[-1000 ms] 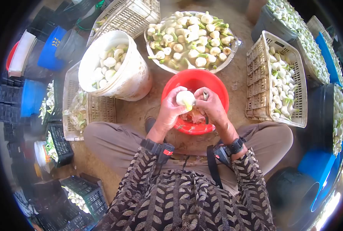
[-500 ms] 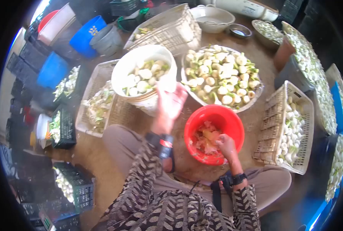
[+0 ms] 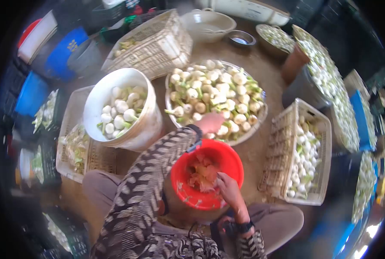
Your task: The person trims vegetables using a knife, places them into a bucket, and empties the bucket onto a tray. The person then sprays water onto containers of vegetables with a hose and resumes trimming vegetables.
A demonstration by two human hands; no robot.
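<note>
One right hand [image 3: 230, 190], at the near right rim of a red tub [image 3: 236, 160], fingers reaching in over reddish, papery peelings [image 3: 203, 172]; whether it is closed on anything, cannot be told. One left hand [image 3: 210, 123], blurred, arm stretched forward past the tub in a leaf-patterned sleeve [image 3: 143, 172], at the near edge of a wide round basin [image 3: 262, 115]. Heaped in that basin, white bulbs [image 3: 222, 88] with green stem stubs, under and just beyond the left hand; its fingertips blur among them, so open or gripping cannot be told. Basin floor: hidden by the heap. Peelings: lower part hidden inside the tub. Legs, crossed, in greyish-brown trousers [image 3: 276, 222], partly behind the sleeve. Surface: brown, dirty floor [image 3: 255, 62]. Left of the basin, one white bucket [image 3: 147, 129], part filled with bulbs; beside it, one pale crate [image 3: 98, 157] with dry skins. To the right, one slatted crate [image 3: 279, 155] of bulbs. Farther off, one tilted crate [image 3: 153, 52], one pale washtub [image 3: 205, 26], one small metal bowl [image 3: 241, 39]. Room edges: dark crates and blue tubs, blurred; bulbs in long rows at right.
</note>
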